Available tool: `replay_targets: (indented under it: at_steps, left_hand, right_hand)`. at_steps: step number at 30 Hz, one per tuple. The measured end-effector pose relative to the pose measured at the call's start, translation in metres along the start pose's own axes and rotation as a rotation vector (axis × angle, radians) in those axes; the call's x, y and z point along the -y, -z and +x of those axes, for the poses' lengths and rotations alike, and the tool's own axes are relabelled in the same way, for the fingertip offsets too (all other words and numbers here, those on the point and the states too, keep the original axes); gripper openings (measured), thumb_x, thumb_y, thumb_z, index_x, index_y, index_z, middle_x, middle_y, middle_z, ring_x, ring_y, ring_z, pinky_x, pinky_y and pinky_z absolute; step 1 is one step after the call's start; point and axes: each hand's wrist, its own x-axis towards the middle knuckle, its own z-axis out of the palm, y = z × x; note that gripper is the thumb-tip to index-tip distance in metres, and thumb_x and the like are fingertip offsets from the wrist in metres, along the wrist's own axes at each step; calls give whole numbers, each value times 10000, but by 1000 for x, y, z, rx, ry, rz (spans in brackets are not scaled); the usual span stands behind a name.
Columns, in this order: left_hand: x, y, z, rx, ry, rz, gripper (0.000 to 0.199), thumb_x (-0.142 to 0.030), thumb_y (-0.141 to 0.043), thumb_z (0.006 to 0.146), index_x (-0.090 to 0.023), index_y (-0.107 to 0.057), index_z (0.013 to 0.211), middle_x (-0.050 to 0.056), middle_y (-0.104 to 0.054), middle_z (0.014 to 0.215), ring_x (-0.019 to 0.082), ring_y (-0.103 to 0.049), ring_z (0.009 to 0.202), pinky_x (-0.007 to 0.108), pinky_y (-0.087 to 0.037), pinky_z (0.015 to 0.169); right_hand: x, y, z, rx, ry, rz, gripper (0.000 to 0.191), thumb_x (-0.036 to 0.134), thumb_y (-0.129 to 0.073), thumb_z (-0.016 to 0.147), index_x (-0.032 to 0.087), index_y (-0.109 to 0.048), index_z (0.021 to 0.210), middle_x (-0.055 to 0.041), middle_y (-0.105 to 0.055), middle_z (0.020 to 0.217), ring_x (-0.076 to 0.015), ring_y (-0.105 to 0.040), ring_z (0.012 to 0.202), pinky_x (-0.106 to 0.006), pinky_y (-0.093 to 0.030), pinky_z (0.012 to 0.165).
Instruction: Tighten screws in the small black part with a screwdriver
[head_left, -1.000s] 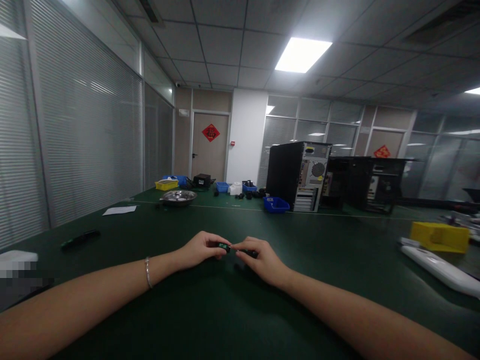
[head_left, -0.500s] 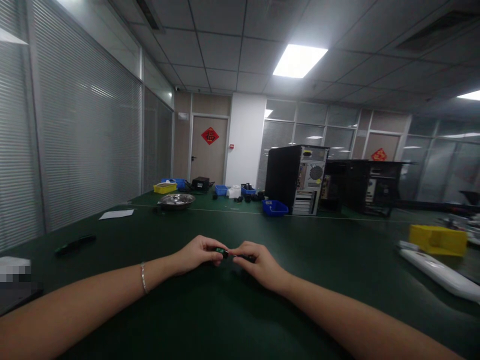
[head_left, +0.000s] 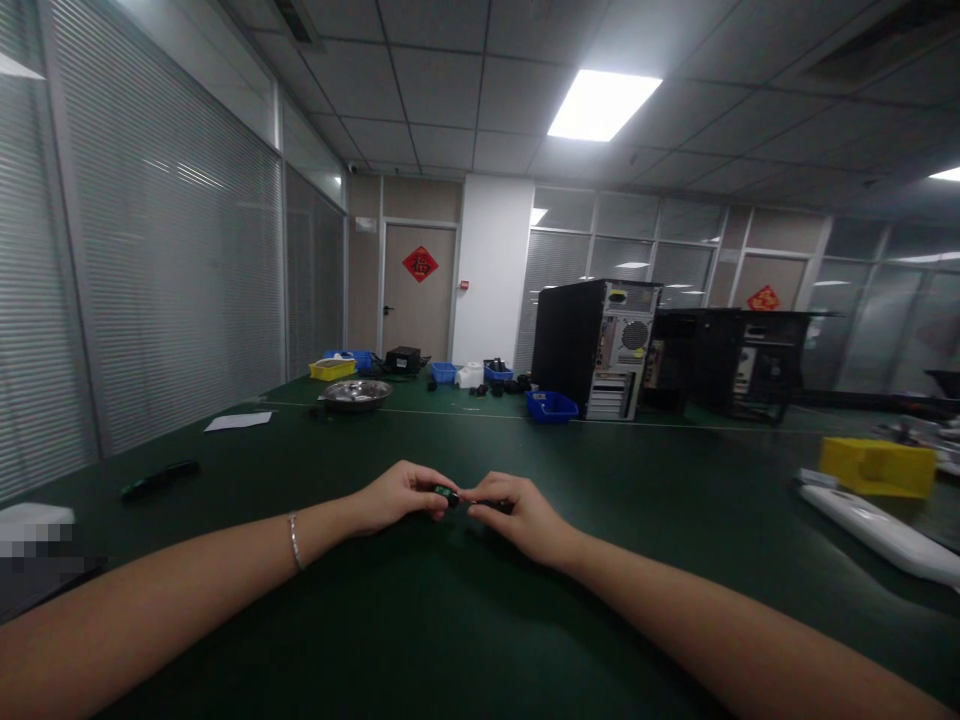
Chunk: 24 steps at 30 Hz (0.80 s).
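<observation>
My left hand [head_left: 400, 500] is closed, pinching a small green circuit board with a black part [head_left: 447, 495] between thumb and fingers above the green table. Opposite it, my right hand [head_left: 525, 515] is closed around a slim dark object [head_left: 502, 506]; most of that object is hidden in the fingers and its kind does not show. The fingertips of both hands meet, or nearly so, at the right end of the circuit board. Whether the slim object touches the board is too small to tell.
A metal bowl [head_left: 355, 395] and a white paper [head_left: 238, 421] lie at the far left, a dark green tool [head_left: 159, 480] nearer. A blue bin [head_left: 551, 406] stands by a computer tower [head_left: 589, 350]. At right are a yellow bin [head_left: 877, 467] and a long white device [head_left: 877, 525].
Both hands keep their grips and nearly the same pose. The whole view has shifted slightly, with the table and hands appearing a little higher.
</observation>
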Motion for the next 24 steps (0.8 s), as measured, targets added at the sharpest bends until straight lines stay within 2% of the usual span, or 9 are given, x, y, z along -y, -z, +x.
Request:
replay_targets:
  at_steps: [6, 10, 16, 20, 24]
  left_hand:
    - [-1, 0, 0, 21, 9, -24, 340, -277, -610, 728, -133, -624, 1035, 34, -622, 753, 143, -550, 721, 279, -413, 706]
    - [-3, 0, 0, 24, 34, -35, 357, -292, -612, 723, -140, -616, 1046, 44, -619, 837, 147, -543, 760, 288, -408, 729]
    - [-2, 2, 1, -25, 38, -2, 362, -311, -605, 733, -173, -595, 1066, 38, -598, 921, 131, -511, 756, 252, -385, 667]
    - [0, 1, 2, -68, 18, -166, 385, -268, -650, 710, -178, -543, 1068, 51, -571, 996, 136, -553, 802, 289, -419, 748]
    - [3, 1, 4, -120, 38, -369, 376, -199, -711, 655, -156, -504, 966, 47, -571, 942, 166, -592, 894, 346, -410, 872]
  right_hand:
    - [-5, -2, 1, 7, -30, 59, 296, 335, -519, 847, 239, -607, 1113, -42, -591, 953, -155, -557, 857, -271, -440, 746]
    - [-5, -2, 1, 0, -38, 62, 302, 334, -522, 846, 239, -602, 1121, -42, -593, 949, -157, -557, 856, -274, -439, 746]
    - [-5, -2, 1, -22, -38, 39, 308, 326, -520, 846, 242, -595, 1132, -43, -599, 934, -160, -555, 842, -273, -433, 732]
    - [-9, -4, 0, -53, -43, 21, 305, 337, -524, 839, 240, -605, 1117, -39, -602, 908, -159, -554, 809, -277, -433, 715]
    - [-11, -5, 1, -61, -63, 43, 299, 347, -518, 838, 230, -608, 1098, -39, -608, 926, -163, -555, 817, -286, -435, 725]
